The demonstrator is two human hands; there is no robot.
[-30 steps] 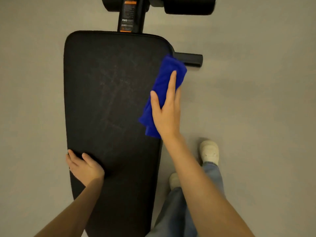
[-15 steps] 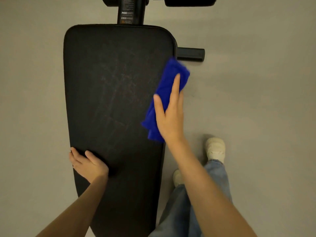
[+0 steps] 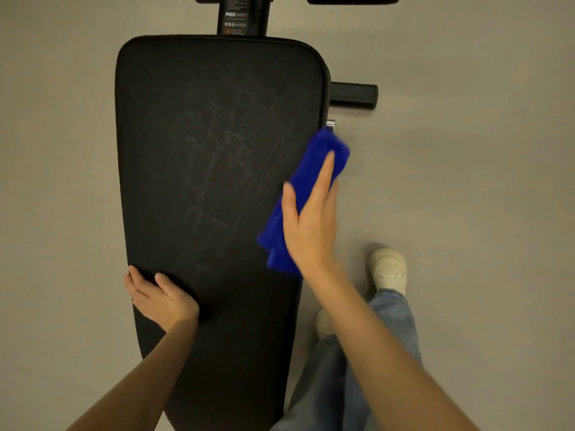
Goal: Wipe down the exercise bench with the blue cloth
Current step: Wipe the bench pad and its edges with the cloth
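cloth [image 3: 314, 169] on bench's [image 3: 214, 150] right edge, feet [image 3: 389, 269] right of bench

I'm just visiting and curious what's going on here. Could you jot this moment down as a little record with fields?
Activity: wiping a bench pad
Bench: black padded exercise bench, scuffed in the middle
Cloth: blue cloth, folded, at the bench's right edge
Right hand: right hand pressing flat on the cloth
Left hand: left hand resting on the bench's left edge
Floor: grey floor

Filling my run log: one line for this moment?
right hand presses blue cloth on bench right edge | left hand braces left edge
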